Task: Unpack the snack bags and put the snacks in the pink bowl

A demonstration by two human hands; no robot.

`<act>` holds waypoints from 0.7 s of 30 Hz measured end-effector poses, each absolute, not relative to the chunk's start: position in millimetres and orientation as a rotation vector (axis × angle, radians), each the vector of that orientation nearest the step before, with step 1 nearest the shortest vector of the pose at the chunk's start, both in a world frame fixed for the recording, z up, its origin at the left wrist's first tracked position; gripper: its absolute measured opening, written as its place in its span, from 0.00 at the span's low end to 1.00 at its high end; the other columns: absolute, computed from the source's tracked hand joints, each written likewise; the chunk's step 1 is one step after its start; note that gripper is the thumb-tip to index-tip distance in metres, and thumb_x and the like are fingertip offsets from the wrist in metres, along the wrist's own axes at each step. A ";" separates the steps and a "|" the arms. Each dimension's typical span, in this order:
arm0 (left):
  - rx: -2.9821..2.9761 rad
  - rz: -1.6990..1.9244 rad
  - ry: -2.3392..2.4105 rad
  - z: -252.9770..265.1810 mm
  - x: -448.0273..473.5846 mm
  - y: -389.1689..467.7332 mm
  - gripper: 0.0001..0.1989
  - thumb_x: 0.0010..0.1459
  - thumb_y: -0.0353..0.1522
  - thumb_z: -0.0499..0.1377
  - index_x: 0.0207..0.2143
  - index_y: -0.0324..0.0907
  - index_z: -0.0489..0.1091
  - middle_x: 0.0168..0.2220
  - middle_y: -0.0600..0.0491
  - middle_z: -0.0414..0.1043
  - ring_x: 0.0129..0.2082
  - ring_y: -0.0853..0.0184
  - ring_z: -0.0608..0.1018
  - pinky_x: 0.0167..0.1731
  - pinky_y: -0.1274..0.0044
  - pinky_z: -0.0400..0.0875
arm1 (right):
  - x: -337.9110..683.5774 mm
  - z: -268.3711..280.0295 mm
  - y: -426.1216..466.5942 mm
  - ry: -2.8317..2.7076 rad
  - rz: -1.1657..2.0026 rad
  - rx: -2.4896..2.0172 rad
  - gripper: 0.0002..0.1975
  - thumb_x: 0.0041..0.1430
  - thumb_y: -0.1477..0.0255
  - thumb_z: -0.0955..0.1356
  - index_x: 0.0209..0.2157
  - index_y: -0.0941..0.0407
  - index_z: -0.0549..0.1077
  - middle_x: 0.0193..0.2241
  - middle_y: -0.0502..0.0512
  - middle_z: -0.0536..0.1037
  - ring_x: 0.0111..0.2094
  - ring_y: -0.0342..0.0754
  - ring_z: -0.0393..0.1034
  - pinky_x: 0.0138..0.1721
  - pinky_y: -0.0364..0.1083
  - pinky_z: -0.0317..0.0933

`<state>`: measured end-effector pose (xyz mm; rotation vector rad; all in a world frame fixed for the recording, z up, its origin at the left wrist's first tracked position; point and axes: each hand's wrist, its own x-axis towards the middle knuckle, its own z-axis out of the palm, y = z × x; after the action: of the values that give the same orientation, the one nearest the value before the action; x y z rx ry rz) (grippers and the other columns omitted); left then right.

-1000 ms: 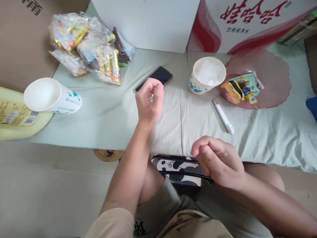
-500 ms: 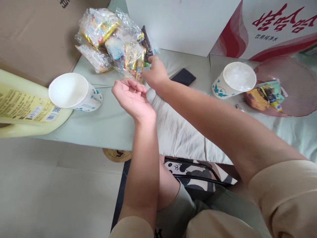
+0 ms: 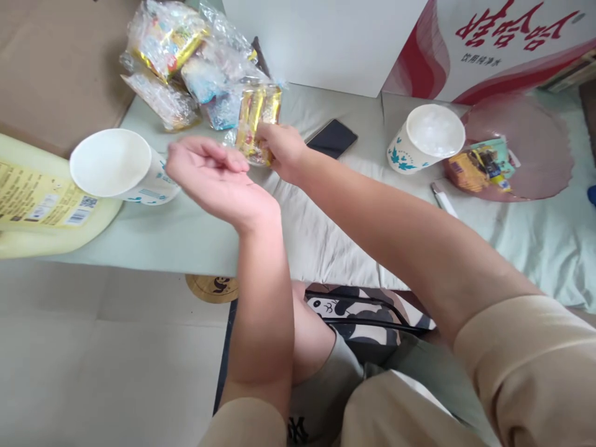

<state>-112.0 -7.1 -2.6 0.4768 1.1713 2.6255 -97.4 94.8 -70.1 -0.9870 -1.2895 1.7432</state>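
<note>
My right hand (image 3: 286, 149) pinches the near right edge of a clear-wrapped gold snack packet (image 3: 251, 121), thumb on top. That packet lies at the front of a pile of wrapped snacks (image 3: 205, 74), against the other packets. My left hand (image 3: 223, 180) is held palm up just in front of it, fingers loosely curled and apart, with nothing in it. Left of that hand a white paper cup (image 3: 112, 164) leans or stands tilted in view, its side partly behind my fingers. A dark phone (image 3: 333, 138) lies on the cloth beyond my right wrist.
Another paper cup (image 3: 410, 155) stands at the right, beside a pink clear bowl (image 3: 544, 167) holding snack packets. A white pen-like stick (image 3: 443, 200) lies in front. A yellow jug (image 3: 46, 217), a brown cardboard box (image 3: 60, 68) and a white-and-red carton (image 3: 326, 43) border the table.
My right hand has come down from beside the dark packet onto the gold snack packet and grips it. My left hand has shifted left. The view has moved slightly.
</note>
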 end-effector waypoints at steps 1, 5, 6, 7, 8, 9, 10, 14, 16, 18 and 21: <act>0.411 2.701 1.115 5.3 -109.5 -10.6 0.26 0.75 0.42 0.39 0.21 0.44 0.52 0.20 0.59 0.41 0.16 0.74 0.52 0.20 0.73 0.49 | -82.7 -65.4 88.7 -1.190 1.818 -1.004 0.19 0.62 0.63 0.72 0.27 0.52 0.58 0.18 0.40 0.52 0.24 0.35 0.62 0.27 0.37 0.64; 0.480 2.737 1.053 12.7 -107.8 -18.0 0.30 0.74 0.44 0.43 0.19 0.44 0.55 0.19 0.58 0.42 0.16 0.75 0.53 0.21 0.71 0.47 | 2.3 -35.8 55.3 -1.044 1.865 -1.007 0.16 0.61 0.61 0.72 0.29 0.52 0.62 0.21 0.43 0.62 0.27 0.40 0.67 0.30 0.41 0.68; 0.577 2.646 1.077 8.8 -107.3 -17.8 0.28 0.74 0.42 0.45 0.19 0.44 0.57 0.19 0.57 0.45 0.16 0.75 0.55 0.21 0.72 0.48 | 27.6 -27.9 45.7 -1.060 1.842 -1.034 0.13 0.62 0.62 0.70 0.31 0.53 0.65 0.23 0.46 0.66 0.30 0.42 0.70 0.32 0.43 0.69; 0.697 2.502 1.107 3.5 -105.7 -17.1 0.24 0.72 0.40 0.48 0.21 0.43 0.60 0.18 0.58 0.49 0.17 0.75 0.58 0.22 0.73 0.51 | 52.9 -20.3 35.9 -1.079 1.822 -1.067 0.11 0.62 0.62 0.69 0.32 0.53 0.66 0.25 0.48 0.70 0.33 0.45 0.73 0.34 0.45 0.70; 0.840 2.312 1.125 -2.7 -102.3 -16.2 0.19 0.69 0.38 0.54 0.24 0.43 0.63 0.19 0.58 0.54 0.19 0.75 0.62 0.23 0.74 0.55 | 77.3 -13.5 25.9 -1.099 1.798 -1.108 0.10 0.62 0.62 0.69 0.33 0.53 0.68 0.28 0.51 0.73 0.36 0.47 0.74 0.36 0.47 0.70; 0.988 2.087 1.127 -9.4 -96.7 -15.5 0.13 0.65 0.37 0.59 0.27 0.43 0.66 0.21 0.59 0.60 0.22 0.74 0.67 0.25 0.75 0.60 | 100.0 -7.7 15.9 -1.113 1.773 -1.144 0.09 0.61 0.62 0.68 0.34 0.53 0.69 0.30 0.53 0.75 0.38 0.50 0.75 0.36 0.48 0.70; 1.129 1.837 1.106 -16.2 -88.8 -15.2 0.09 0.59 0.37 0.65 0.31 0.44 0.69 0.24 0.59 0.67 0.26 0.72 0.73 0.29 0.75 0.65 | 120.4 -2.9 6.0 -1.100 1.751 -1.174 0.08 0.59 0.63 0.68 0.33 0.53 0.69 0.32 0.54 0.77 0.39 0.51 0.76 0.35 0.48 0.70; 1.430 1.087 0.820 -40.0 -38.1 -20.7 0.37 0.41 0.38 0.77 0.54 0.50 0.71 0.52 0.49 0.76 0.53 0.55 0.79 0.52 0.65 0.74 | 175.0 1.2 -29.0 -0.920 1.747 -1.156 0.06 0.49 0.67 0.68 0.31 0.52 0.71 0.35 0.55 0.80 0.39 0.52 0.77 0.35 0.49 0.71; 1.435 0.944 0.692 -48.2 -10.1 -25.3 0.49 0.38 0.40 0.79 0.62 0.51 0.65 0.59 0.46 0.72 0.60 0.49 0.76 0.58 0.59 0.73 | 189.6 -5.5 -41.2 -0.844 1.786 -1.100 0.08 0.45 0.67 0.69 0.31 0.52 0.72 0.34 0.54 0.80 0.37 0.52 0.76 0.34 0.50 0.71; 1.400 0.884 0.639 -54.1 12.0 -29.1 0.54 0.38 0.44 0.79 0.66 0.50 0.61 0.61 0.44 0.69 0.62 0.45 0.74 0.60 0.56 0.73 | 199.7 -15.8 -49.6 -0.829 1.812 -1.084 0.09 0.44 0.68 0.69 0.32 0.52 0.72 0.31 0.54 0.79 0.32 0.50 0.74 0.30 0.48 0.68; 1.318 0.835 0.662 -60.6 29.4 -32.8 0.52 0.39 0.46 0.79 0.65 0.50 0.61 0.59 0.44 0.71 0.61 0.44 0.75 0.57 0.55 0.75 | 210.3 -33.0 -57.1 -0.915 1.775 -1.097 0.10 0.45 0.69 0.70 0.33 0.53 0.71 0.28 0.51 0.76 0.28 0.47 0.68 0.28 0.46 0.64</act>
<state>29.4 -32.8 -60.6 1.3184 0.6618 0.8352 210.3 -57.1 -33.0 -1.0970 -0.9152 1.7752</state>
